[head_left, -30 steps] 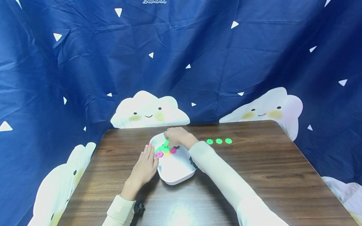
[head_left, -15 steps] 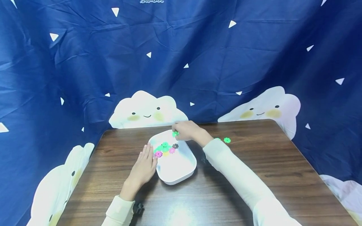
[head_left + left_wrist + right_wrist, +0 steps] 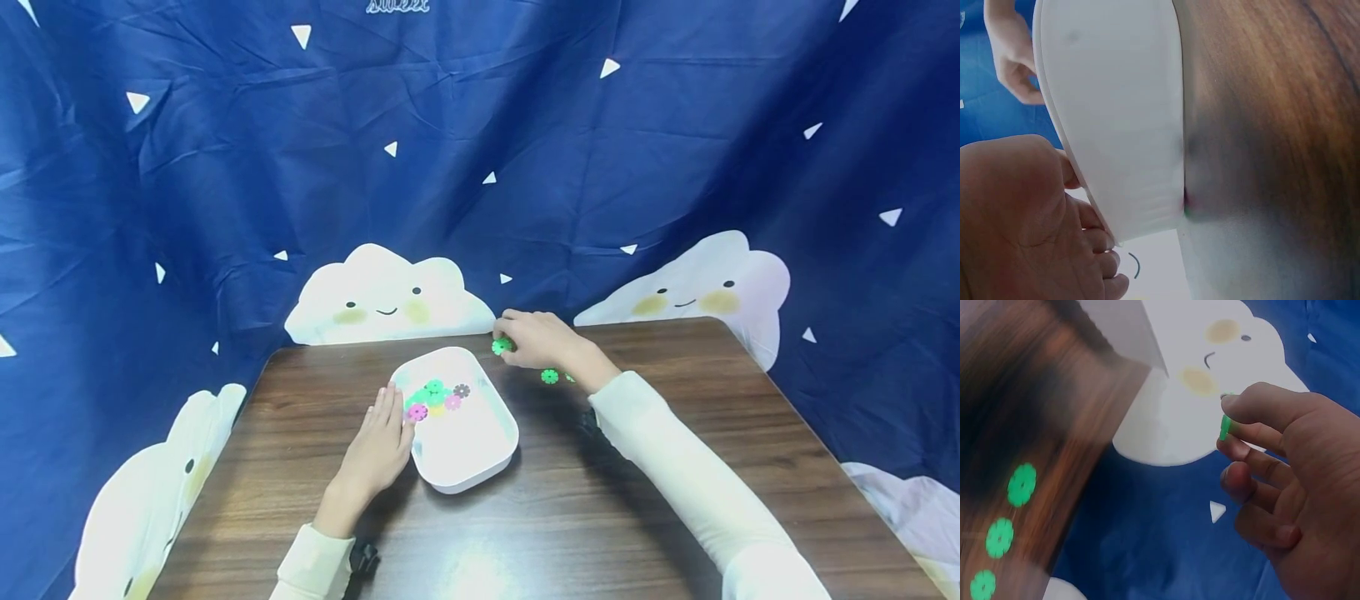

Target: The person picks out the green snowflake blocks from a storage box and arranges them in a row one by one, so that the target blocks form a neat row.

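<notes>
My right hand pinches a green flower-shaped disc between thumb and fingertips, above the table's back part, right of the white tray. In the right wrist view, the pinched disc shows edge-on. My left hand rests along the tray's left side with fingers straight, the fingertips at the rim. Inside the tray lies a small pile: green discs, a magenta disc, a pink disc, a dark disc and a bit of yellow.
Three green discs lie in a row on the wooden table, partly hidden by my right arm in the head view. A blue curtain with white clouds hangs right behind the table's back edge.
My right hand has come up out of the tray with a green disc and moved right, past the rim. My left hand stays at the tray's side.
</notes>
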A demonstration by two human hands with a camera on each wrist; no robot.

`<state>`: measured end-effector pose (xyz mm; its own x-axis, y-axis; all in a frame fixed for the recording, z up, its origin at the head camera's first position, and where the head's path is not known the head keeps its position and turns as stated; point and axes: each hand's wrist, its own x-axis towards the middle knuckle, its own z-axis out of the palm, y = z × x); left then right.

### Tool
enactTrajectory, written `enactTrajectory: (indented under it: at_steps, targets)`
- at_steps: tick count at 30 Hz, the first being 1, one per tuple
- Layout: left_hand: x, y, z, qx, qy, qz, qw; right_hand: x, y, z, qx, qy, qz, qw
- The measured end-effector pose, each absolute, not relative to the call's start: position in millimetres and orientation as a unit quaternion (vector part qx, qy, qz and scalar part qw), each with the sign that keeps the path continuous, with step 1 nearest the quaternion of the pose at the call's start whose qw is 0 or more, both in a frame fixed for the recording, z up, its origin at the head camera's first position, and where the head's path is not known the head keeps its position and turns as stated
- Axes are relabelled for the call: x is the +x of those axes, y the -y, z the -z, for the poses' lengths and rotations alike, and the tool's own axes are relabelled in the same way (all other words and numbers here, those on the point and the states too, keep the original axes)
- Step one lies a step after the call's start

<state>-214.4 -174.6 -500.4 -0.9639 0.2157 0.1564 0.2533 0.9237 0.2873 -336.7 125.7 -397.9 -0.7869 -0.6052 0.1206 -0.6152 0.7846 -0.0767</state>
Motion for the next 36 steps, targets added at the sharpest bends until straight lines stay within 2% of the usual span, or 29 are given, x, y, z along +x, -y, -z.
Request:
enactTrajectory:
  at_steps: [12, 23, 36]
  targets:
    - [-212, 173, 497, -0.115, 0.979, 0.159, 0.051, -327, -182, 389, 0.292, 0.952, -0.075, 0.053]
    - [-212, 174, 500, -0.119, 0.978, 0.162, 0.06, -321, -233, 404, 0.262, 0.958, -0.083, 0.079]
    - [-213, 175, 501, -0.12, 0.978, 0.162, 0.056, -322, -290, 440, 0.175, 0.978, -0.112, 0.028]
